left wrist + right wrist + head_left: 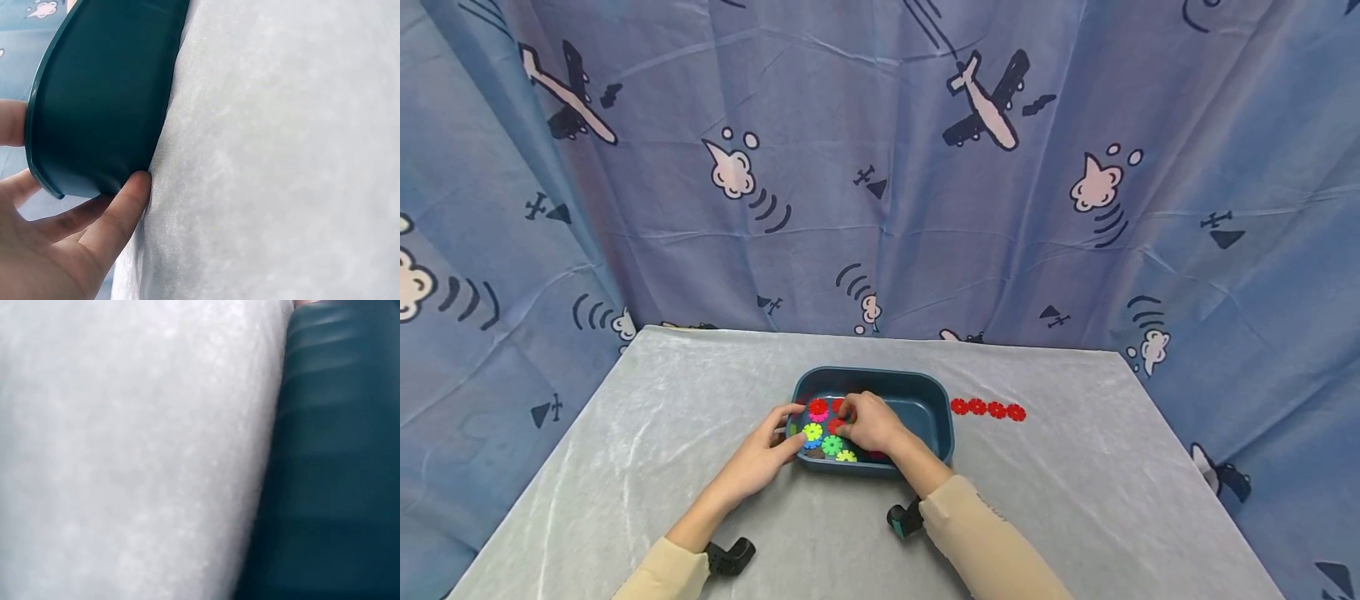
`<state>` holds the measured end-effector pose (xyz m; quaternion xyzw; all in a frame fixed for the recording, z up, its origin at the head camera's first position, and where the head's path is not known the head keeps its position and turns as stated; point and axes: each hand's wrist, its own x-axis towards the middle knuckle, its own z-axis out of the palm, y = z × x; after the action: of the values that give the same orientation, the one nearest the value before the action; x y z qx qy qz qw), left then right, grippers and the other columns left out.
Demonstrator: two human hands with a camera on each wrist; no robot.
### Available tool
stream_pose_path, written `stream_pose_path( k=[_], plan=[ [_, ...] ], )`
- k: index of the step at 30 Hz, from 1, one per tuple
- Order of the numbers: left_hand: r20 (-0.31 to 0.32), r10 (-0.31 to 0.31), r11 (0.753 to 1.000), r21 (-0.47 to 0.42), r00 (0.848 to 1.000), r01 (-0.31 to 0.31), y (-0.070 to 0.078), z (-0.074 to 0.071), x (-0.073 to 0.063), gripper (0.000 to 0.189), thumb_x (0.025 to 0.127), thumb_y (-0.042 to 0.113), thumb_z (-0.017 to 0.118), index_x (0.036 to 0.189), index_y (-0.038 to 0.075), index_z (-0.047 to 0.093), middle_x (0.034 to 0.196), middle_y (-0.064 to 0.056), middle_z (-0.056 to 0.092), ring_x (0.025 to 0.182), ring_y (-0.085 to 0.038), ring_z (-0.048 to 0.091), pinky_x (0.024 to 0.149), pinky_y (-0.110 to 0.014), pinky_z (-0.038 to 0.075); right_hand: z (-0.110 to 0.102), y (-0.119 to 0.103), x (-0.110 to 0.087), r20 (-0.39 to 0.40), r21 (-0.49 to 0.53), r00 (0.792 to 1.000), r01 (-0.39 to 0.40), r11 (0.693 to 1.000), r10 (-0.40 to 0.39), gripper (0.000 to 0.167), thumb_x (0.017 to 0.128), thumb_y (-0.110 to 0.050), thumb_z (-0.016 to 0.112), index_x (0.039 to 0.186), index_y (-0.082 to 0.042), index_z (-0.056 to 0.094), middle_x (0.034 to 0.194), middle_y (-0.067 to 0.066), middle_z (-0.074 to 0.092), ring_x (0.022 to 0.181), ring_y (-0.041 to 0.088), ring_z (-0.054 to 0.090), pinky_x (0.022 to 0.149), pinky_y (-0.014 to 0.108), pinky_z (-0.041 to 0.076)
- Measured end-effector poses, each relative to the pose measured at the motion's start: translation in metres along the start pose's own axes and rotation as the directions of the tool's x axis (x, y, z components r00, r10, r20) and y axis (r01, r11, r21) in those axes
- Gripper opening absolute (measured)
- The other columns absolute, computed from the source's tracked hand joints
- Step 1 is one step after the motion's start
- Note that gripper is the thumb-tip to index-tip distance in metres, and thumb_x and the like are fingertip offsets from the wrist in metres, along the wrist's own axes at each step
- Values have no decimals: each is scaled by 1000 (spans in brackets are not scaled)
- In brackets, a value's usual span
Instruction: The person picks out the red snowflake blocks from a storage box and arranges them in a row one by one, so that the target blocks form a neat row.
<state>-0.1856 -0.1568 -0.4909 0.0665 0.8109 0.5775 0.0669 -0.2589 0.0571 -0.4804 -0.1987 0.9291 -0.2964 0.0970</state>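
Note:
A dark teal plastic bin (917, 375) holds several notched snowflake discs in its left part: red discs (817, 406), a yellow disc (812, 432), a green disc (832, 445), with pink and blue ones too. My left hand (767, 450) grips the bin's left end. In the left wrist view, fingers (128, 203) press against the outer wall (106, 112). My right hand (872, 421) reaches inside over the discs, thumb and fingertips right at red discs (835, 426); I cannot tell whether it pinches one. The right wrist view shows mainly the bin's side (331, 475).
Right of the bin, several red discs (997, 409) lie in a row on the pale cloth-covered table (1075, 483). A blue curtain (820, 192) with airplane prints hangs behind and along the sides. Each wrist wears a small black camera (730, 557).

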Motion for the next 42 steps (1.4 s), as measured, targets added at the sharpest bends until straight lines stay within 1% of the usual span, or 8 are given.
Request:
stream_pose_path(
  k=[9, 14, 19, 22, 25, 31, 34, 42],
  plan=[
    [-3, 6, 1000, -12, 1000, -6, 2, 0, -2, 46, 103, 21, 62, 147, 16, 49, 144, -22, 48, 112, -27, 64, 89, -44, 57, -1, -1, -3, 0, 1, 1000, 11, 1000, -11, 18, 88, -16, 81, 98, -8, 69, 95, 5, 58, 83, 19, 51, 75, 36, 48],
    [-11, 1, 1000, -13, 1000, -1, 3, 1, -3, 46, 103, 20, 62, 147, 16, 48, 146, -23, 47, 116, -29, 62, 90, -46, 57, -2, -1, -3, 0, 4, 1000, 10, 1000, -10, 19, 88, -16, 81, 97, -7, 67, 97, 5, 60, 85, 20, 52, 77, 36, 48],
    [-13, -2, 1000, -7, 1000, 2, 3, 0, -3, 46, 103, 20, 61, 147, 16, 48, 147, -23, 47, 118, -31, 61, 90, -46, 57, -3, 0, -1, -1, 31, 1000, 9, 999, -9, 19, 88, -12, 79, 98, -7, 65, 88, 3, 58, 78, 17, 52, 70, 32, 47],
    [-12, 0, 1000, 4, 1000, 0, 3, 1, -2, 46, 103, 22, 62, 147, 17, 48, 146, -23, 47, 117, -30, 62, 90, -45, 57, -4, 1, 0, -14, 51, 1000, 11, 999, -10, 19, 88, -6, 78, 99, -6, 62, 81, 2, 55, 73, 16, 51, 66, 30, 46],
    [-11, -1, 1000, 5, 1000, 1, 2, 0, -1, 47, 103, 22, 63, 147, 17, 48, 146, -23, 47, 115, -28, 63, 90, -45, 57, -4, 1, 0, -22, 65, 1000, 13, 998, -11, 22, 87, -3, 78, 99, -7, 60, 78, 2, 54, 70, 16, 51, 64, 29, 46],
    [-4, -5, 1000, -12, 1000, 5, 1, 0, -1, 46, 103, 20, 61, 147, 16, 48, 146, -23, 47, 117, -31, 62, 90, -46, 57, -4, 1, -1, 1, 86, 1000, 20, 996, -20, 23, 88, -2, 78, 100, -8, 59, 72, 0, 57, 62, 14, 52, 61, 28, 46],
    [-5, -4, 1000, 2, 1000, 4, -1, 0, -1, 46, 104, 19, 60, 148, 14, 47, 146, -25, 46, 118, -32, 61, 89, -46, 57, -7, 1, -2, 8, 98, 999, 33, 995, -34, 22, 89, -2, 76, 101, -8, 59, 70, 0, 58, 61, 14, 53, 61, 28, 46],
    [-12, -9, 1000, 17, 1000, 9, 3, -1, 0, 46, 103, 21, 62, 147, 17, 49, 146, -22, 48, 117, -30, 62, 90, -44, 57, -23, -1, -12, -14, 152, 998, 55, 987, -53, 17, 91, 3, 68, 105, -4, 61, 74, 4, 59, 62, 15, 53, 56, 28, 45]
  ],
)
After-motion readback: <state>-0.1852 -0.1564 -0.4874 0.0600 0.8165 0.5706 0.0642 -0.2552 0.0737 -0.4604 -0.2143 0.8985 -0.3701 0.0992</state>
